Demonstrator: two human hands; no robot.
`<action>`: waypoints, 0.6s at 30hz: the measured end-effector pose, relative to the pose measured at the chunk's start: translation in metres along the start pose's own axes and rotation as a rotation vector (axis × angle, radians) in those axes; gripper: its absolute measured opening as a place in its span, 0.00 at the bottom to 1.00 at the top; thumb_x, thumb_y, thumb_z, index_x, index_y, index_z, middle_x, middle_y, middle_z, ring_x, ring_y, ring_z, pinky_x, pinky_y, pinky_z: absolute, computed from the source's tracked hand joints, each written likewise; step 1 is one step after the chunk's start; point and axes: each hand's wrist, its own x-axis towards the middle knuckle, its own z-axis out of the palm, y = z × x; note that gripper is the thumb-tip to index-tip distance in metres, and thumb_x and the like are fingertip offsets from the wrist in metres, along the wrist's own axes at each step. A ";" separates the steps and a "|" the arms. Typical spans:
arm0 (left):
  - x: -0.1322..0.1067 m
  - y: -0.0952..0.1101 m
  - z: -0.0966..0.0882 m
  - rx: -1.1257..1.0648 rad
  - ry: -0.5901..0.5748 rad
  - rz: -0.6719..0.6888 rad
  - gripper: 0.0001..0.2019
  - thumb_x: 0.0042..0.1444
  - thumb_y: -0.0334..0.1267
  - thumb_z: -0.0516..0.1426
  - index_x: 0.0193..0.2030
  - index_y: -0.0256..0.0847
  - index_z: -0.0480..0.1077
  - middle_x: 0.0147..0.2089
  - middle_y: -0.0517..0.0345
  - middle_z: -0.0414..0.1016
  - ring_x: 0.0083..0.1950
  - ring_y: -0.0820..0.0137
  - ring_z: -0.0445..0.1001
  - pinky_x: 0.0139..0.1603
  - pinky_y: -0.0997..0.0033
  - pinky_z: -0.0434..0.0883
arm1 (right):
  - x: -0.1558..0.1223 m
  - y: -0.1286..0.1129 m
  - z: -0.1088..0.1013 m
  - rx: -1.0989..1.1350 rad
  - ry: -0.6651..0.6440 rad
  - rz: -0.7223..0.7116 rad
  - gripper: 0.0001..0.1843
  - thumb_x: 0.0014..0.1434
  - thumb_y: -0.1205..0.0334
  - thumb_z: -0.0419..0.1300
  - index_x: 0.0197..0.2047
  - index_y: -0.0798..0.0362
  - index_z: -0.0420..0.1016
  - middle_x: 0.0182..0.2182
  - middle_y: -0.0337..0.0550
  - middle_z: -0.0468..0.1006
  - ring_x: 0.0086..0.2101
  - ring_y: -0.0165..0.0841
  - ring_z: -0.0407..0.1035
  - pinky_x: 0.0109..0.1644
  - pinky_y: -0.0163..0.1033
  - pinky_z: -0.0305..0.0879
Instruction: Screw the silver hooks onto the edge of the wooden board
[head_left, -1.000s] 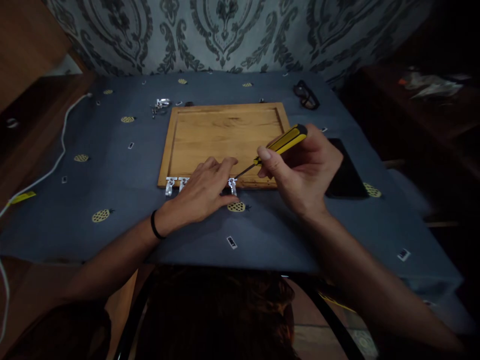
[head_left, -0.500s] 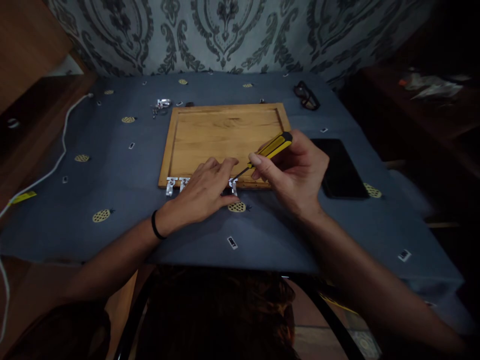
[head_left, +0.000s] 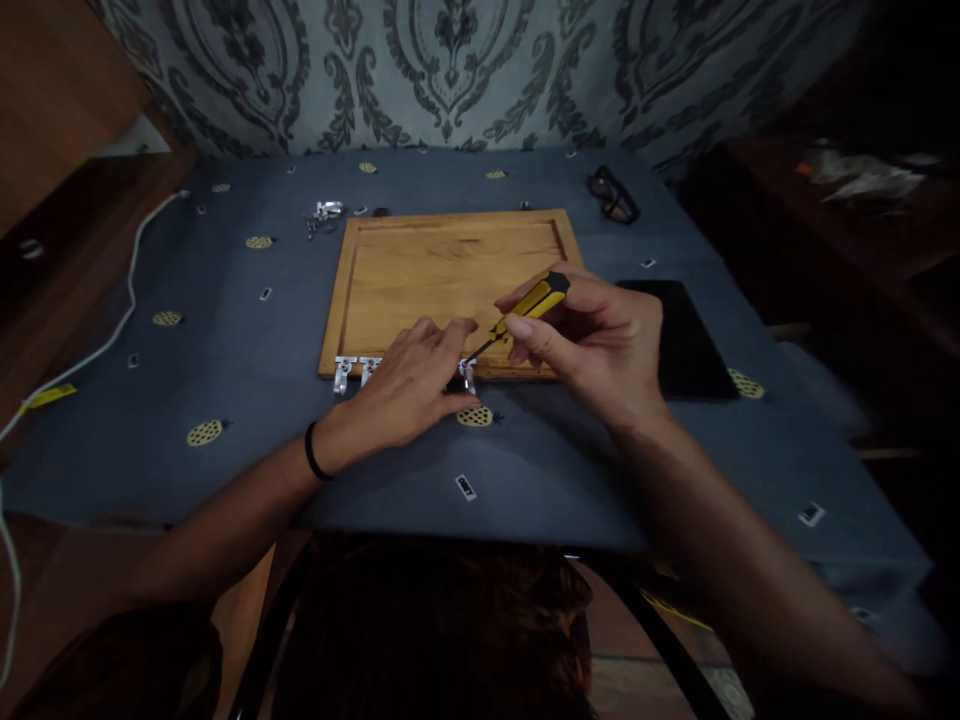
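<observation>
A framed wooden panel (head_left: 450, 270) lies flat on the cloth-covered table. Along its near edge sit small silver metal hinges (head_left: 344, 374), one more partly behind my left hand. My left hand (head_left: 401, 385) rests over this edge, its thumb and index finger on either side of a silver hinge (head_left: 468, 374); its other fingertips are hidden. Between the thumb and fingers of my right hand (head_left: 607, 345) is a yellow-and-black screwdriver (head_left: 536, 303), tilted, with its tip down at that hinge.
Loose metal parts (head_left: 324, 215) lie beyond the panel's far left corner. Dark glasses (head_left: 613, 195) are at the back right. A black tablet-like slab (head_left: 694, 340) lies right of the panel. A white cable (head_left: 131, 285) runs along the table's left side.
My right hand has shifted its grip on the screwdriver, and the handle has moved slightly left and down. The tip stays at the same hinge. My left hand has stayed put.
</observation>
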 end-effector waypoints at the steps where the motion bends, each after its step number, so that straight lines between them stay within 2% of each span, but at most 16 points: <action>1: 0.000 0.000 0.000 0.003 0.000 0.002 0.34 0.56 0.42 0.70 0.62 0.39 0.58 0.55 0.46 0.75 0.55 0.52 0.71 0.53 0.53 0.71 | 0.000 0.001 0.000 -0.011 0.019 -0.004 0.18 0.53 0.44 0.74 0.27 0.49 0.77 0.30 0.40 0.75 0.25 0.29 0.66 0.23 0.38 0.65; 4: 0.000 0.001 0.000 0.013 0.001 -0.007 0.33 0.56 0.43 0.70 0.61 0.40 0.58 0.55 0.46 0.75 0.55 0.52 0.71 0.52 0.53 0.71 | -0.001 0.004 0.003 -0.014 0.080 -0.024 0.21 0.49 0.44 0.76 0.25 0.48 0.73 0.27 0.37 0.72 0.24 0.29 0.64 0.23 0.38 0.63; 9: 0.000 0.003 -0.003 0.020 -0.023 -0.017 0.31 0.58 0.41 0.68 0.62 0.38 0.58 0.54 0.46 0.75 0.56 0.53 0.70 0.53 0.52 0.71 | -0.005 0.004 0.007 -0.038 0.123 -0.030 0.23 0.49 0.44 0.76 0.24 0.47 0.69 0.24 0.35 0.67 0.22 0.29 0.64 0.23 0.40 0.61; 12: -0.001 0.002 -0.003 -0.004 -0.028 -0.006 0.31 0.59 0.43 0.67 0.63 0.42 0.57 0.54 0.47 0.75 0.56 0.54 0.70 0.54 0.53 0.71 | -0.006 0.001 0.008 -0.009 0.173 -0.020 0.22 0.50 0.44 0.75 0.25 0.46 0.71 0.25 0.36 0.69 0.21 0.29 0.65 0.22 0.40 0.62; 18: -0.002 -0.001 -0.001 -0.031 -0.008 0.008 0.32 0.58 0.42 0.68 0.63 0.43 0.57 0.53 0.48 0.76 0.55 0.54 0.71 0.54 0.54 0.71 | 0.002 -0.007 0.008 0.159 0.379 -0.090 0.15 0.57 0.49 0.72 0.28 0.46 0.74 0.20 0.32 0.70 0.17 0.26 0.64 0.18 0.37 0.60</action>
